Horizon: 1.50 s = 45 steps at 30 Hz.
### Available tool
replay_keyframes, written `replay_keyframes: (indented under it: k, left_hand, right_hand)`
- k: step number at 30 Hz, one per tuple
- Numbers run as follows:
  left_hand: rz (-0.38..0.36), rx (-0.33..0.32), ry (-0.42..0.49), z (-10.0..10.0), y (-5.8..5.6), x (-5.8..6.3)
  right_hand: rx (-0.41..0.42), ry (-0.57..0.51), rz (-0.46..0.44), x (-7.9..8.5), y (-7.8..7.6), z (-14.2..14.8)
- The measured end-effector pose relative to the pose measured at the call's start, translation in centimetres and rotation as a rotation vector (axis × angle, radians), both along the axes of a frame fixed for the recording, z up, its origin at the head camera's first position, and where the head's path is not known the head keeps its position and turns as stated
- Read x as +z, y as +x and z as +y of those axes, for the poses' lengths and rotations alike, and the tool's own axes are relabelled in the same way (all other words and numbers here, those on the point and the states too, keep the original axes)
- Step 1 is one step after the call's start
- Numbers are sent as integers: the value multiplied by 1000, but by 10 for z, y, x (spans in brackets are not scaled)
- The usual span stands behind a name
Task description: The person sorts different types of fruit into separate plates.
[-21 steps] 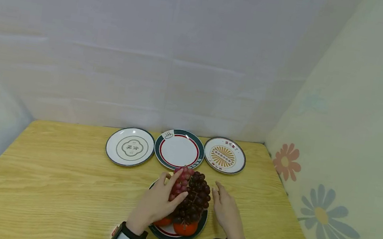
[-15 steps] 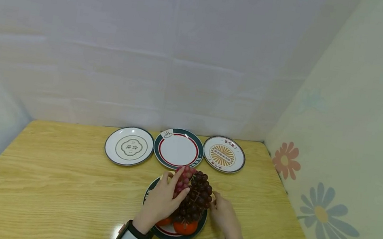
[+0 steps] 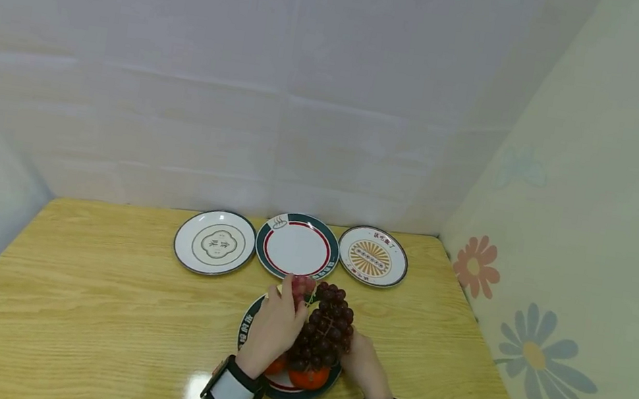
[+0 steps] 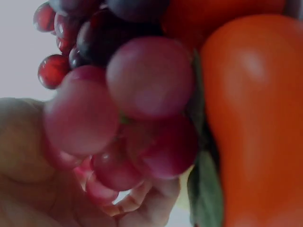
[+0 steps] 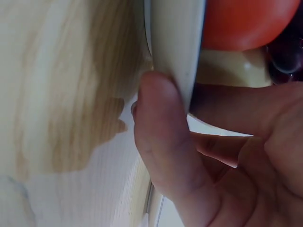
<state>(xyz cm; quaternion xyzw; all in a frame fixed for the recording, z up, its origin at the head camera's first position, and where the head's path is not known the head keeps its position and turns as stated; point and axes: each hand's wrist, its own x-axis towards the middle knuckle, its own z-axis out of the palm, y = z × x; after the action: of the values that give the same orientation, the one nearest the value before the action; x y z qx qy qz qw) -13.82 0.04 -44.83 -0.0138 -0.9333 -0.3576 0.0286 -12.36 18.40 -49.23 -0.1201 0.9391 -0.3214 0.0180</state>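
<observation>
My left hand (image 3: 272,329) grips a bunch of pink grapes (image 3: 300,287) on the far left part of a fruit plate (image 3: 291,397). In the left wrist view its fingers curl round the pink grapes (image 4: 147,80), beside a smooth orange-red fruit (image 4: 258,94) and a green leaf (image 4: 207,189). A bunch of dark grapes (image 3: 326,337) covers the plate's middle; red-orange fruits (image 3: 308,378) lie at its near side. At the plate's right side, my right hand (image 3: 365,366) pinches the rim (image 5: 177,38) between thumb and fingers, as the right wrist view shows.
Three more plates stand in a row at the back of the wooden table (image 3: 84,303): a white one with a dark edge (image 3: 212,266), a green-rimmed one (image 3: 296,251) and one with an orange sunburst (image 3: 373,256). A flowered wall (image 3: 580,263) borders the right side.
My right hand has moved in from beside the plate to its right rim and pinches it. The left hand has drawn its fingers closer round the pink grapes, which have shifted slightly left.
</observation>
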Motion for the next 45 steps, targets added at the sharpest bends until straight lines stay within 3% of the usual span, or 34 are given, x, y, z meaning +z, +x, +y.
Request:
replay_keyframes:
  k: [5,9,13,17,20,22,25,29,30,32,37,45]
  left_hand:
    - [57,10,8,-3,-3,2]
    - [64,8,61,-10,-5,9]
    - [144,19,107,-22,-13,19]
    - [198,53,75,-49,-35,30]
    - [226,67,-32,-80,-61,32]
    - [281,61,-125,-101,-80,28]
    - [380,63,-283,-131,-110,5]
    - [406,75,-420,-157,-131,-22]
    - [379,78,-426,-160,-129,-21]
    - [355,98,-450,-168,-134,-31]
    - [248,144,-412,-178,-144,-43]
    - [120,117,-462,-186,-146,-54]
  right_hand:
    - [6,29,33,0,-2,0]
    - [-23,21,-1,2,-3,0]
    - [-54,26,-37,4,-5,1]
    - [-55,23,-32,5,-5,3]
    - [-48,12,-38,4,-4,4]
    - [-46,13,-45,3,-4,5]
    - [-45,7,-54,2,-3,6]
    - [-31,-5,-41,0,-1,5]
    - [-25,-4,-32,-1,0,5]
    - [-16,-1,-22,-2,1,4]
    - [-12,10,5,-3,1,3]
    - [-11,-8,-50,-3,0,2]
